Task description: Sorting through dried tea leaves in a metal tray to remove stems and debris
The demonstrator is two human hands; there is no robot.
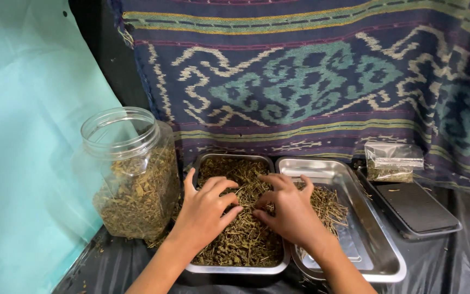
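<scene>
Jar left of herb-filled tray, another tray right, small bag behind.

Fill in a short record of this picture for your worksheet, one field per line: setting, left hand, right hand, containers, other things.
Setting: black sheet, patterned woven cloth behind
Left hand: fingers bent, resting in dried herb twigs in the left metal tray
Right hand: over the seam between both trays, fingers in the twigs
Right metal tray: mostly bare, a few twigs
Clear jar: lidless, part full of dried herb
Other: small clear bag, flat black slab
</scene>
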